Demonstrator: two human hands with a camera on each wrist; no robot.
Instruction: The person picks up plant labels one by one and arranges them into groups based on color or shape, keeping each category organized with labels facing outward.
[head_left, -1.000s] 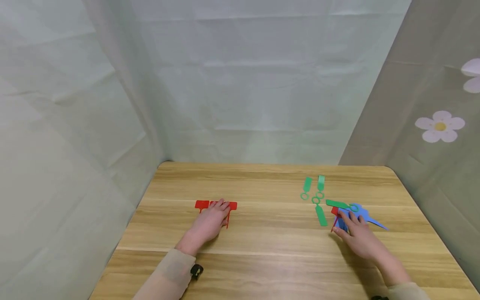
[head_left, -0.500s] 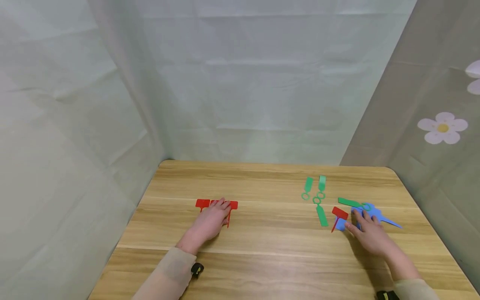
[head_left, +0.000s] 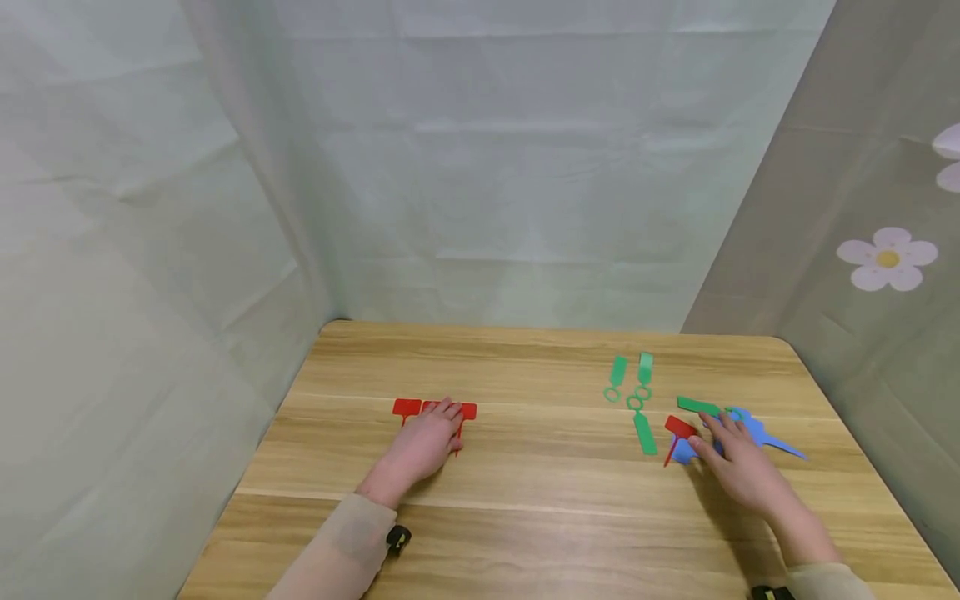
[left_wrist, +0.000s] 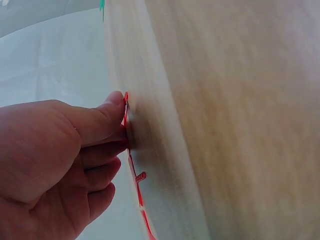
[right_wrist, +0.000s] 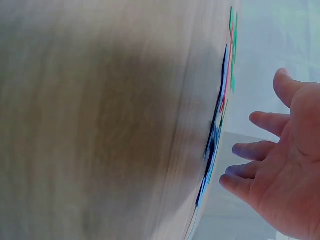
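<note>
From the head view, the left hand [head_left: 422,443] lies flat on the wooden table [head_left: 525,517]; its fingers are straight and close together, and the tips press on a row of red tags [head_left: 408,407]; the right hand [head_left: 738,467] is far over on the other side, with its fingers spread a little and resting on the blue tags [head_left: 757,433]; a lone red tag [head_left: 679,429] lies just beside its fingertips; one green tag [head_left: 697,406] touches the blue pile, and three more green tags [head_left: 637,392] lie near it.

From the left wrist view, the left hand [left_wrist: 55,165] has its thumb and fingers pushed against the red tags [left_wrist: 131,160] on the table [left_wrist: 225,125].

From the right wrist view, the right hand [right_wrist: 280,170] is open with its fingers [right_wrist: 250,150] apart; the tips are just beside the blue tags [right_wrist: 212,150]; whether they touch them, I cannot tell here.
</note>
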